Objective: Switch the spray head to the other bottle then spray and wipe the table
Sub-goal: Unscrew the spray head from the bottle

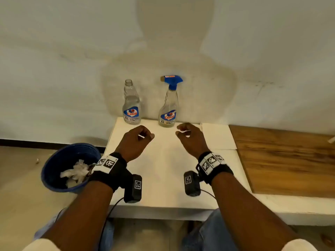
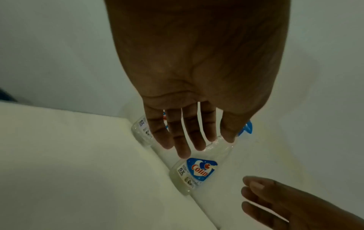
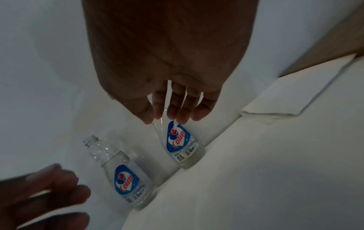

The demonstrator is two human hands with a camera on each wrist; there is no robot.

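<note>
Two clear Colin bottles stand at the back of the white table (image 1: 163, 169), against the wall. The left bottle (image 1: 131, 104) (image 3: 120, 175) has a bare, uncapped neck. The right bottle (image 1: 168, 109) (image 2: 195, 172) (image 3: 181, 144) carries the blue spray head (image 1: 172, 80). My left hand (image 1: 137, 140) (image 2: 189, 140) hovers in front of the left bottle, fingers loosely curled and holding nothing. My right hand (image 1: 186, 134) (image 3: 173, 109) hovers just in front of the right bottle, also relaxed and holding nothing. A folded white paper towel (image 1: 217, 136) (image 3: 291, 99) lies on the table to the right.
A blue bin (image 1: 68, 167) with crumpled white tissue sits on the floor left of the table. A wooden board (image 1: 286, 160) lies on the table's right part. The white wall (image 1: 181, 42) rises right behind the bottles.
</note>
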